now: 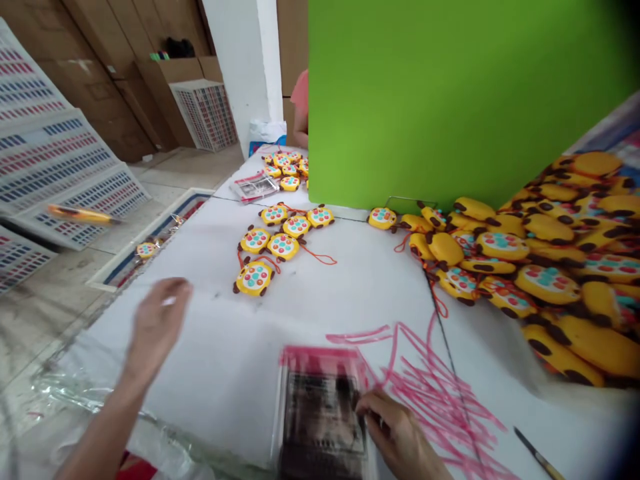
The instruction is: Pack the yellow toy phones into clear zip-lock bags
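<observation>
My left hand (160, 313) is raised over the left part of the white table (225, 347), smeared by motion, its fingers hard to make out. Left of it, a blurred yellow toy (83, 215) appears in mid-air, apart from the hand. At the front of the table lies a stack of clear packets (323, 407) with a pink top edge and dark print. My right hand (393, 427) pinches at the right edge of this stack. Several yellow toys (254, 277) with coloured buttons and orange cords lie beyond, in the middle of the table.
A large heap of yellow toys (550, 283) fills the right side. A green panel (425, 100) stands at the back, a person's sleeve (301, 93) beside it. A thin knife-like tool (537, 455) lies front right. White crates (65, 160) and a shallow floor tray (107, 275) are left.
</observation>
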Demonstrator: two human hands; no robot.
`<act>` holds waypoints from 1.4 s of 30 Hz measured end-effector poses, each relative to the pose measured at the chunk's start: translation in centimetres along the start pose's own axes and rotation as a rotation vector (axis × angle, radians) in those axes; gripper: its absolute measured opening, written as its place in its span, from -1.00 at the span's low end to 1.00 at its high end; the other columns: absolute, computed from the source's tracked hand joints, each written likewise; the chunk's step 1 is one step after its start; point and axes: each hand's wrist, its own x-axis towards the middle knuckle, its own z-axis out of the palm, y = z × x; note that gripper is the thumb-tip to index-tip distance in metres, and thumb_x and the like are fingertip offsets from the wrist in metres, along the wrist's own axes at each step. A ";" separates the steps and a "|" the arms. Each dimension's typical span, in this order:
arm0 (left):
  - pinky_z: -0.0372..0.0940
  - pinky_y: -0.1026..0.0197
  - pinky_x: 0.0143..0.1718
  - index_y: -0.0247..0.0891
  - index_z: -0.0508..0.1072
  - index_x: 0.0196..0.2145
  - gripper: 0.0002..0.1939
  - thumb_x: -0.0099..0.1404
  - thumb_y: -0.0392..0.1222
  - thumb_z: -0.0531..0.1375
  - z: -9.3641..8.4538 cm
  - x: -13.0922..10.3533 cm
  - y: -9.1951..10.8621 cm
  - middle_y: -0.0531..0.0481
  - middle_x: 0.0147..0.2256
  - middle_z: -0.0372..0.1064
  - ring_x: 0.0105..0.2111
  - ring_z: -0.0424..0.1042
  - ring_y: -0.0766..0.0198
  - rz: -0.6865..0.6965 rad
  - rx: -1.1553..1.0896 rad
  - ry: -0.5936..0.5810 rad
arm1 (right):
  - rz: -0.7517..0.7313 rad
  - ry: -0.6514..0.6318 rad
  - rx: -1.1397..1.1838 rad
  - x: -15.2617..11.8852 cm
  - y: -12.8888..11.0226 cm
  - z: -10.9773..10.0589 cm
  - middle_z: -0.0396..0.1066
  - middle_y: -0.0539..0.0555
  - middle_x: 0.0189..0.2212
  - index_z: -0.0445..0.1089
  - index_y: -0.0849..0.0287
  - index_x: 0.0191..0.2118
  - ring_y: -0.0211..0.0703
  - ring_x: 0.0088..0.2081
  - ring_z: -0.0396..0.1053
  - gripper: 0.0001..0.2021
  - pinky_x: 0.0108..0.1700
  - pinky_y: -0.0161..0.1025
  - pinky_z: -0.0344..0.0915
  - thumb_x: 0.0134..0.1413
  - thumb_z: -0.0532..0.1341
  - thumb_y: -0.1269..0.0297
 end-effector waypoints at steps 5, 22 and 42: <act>0.25 -0.05 -0.10 -0.33 0.28 -0.02 -0.45 0.18 0.14 0.04 9.3 1.2 2.4 -0.27 -0.20 0.42 -0.14 0.40 -0.10 -0.046 0.055 -0.165 | -0.053 0.022 -0.033 0.0 0.5 0.3 0.38 0.02 -0.45 0.31 0.14 -0.39 -0.24 -0.47 0.35 -0.81 -0.41 -0.36 0.24 0.13 -0.01 0.43; 0.34 0.16 -0.12 -0.21 0.24 0.03 -0.39 0.01 -0.16 0.30 10.6 -10.8 4.4 -0.08 -0.13 0.37 -0.12 0.40 0.13 0.016 -0.775 -0.628 | 0.072 0.330 0.415 5.4 -3.8 -2.2 0.42 0.15 -0.18 0.27 0.19 0.05 -0.20 -0.33 0.40 -0.62 -0.35 -0.32 0.38 0.14 0.14 0.16; 0.37 -0.05 -0.15 -0.31 0.37 -0.07 -0.72 0.27 -0.33 0.04 15.4 -19.6 3.3 -0.21 -0.14 0.42 -0.13 0.40 0.02 0.967 0.047 -0.290 | -0.037 0.377 0.051 2.5 -5.0 -4.1 0.43 0.07 -0.30 0.31 0.15 -0.17 -0.21 -0.29 0.44 -0.87 -0.23 -0.34 0.36 0.22 0.05 0.33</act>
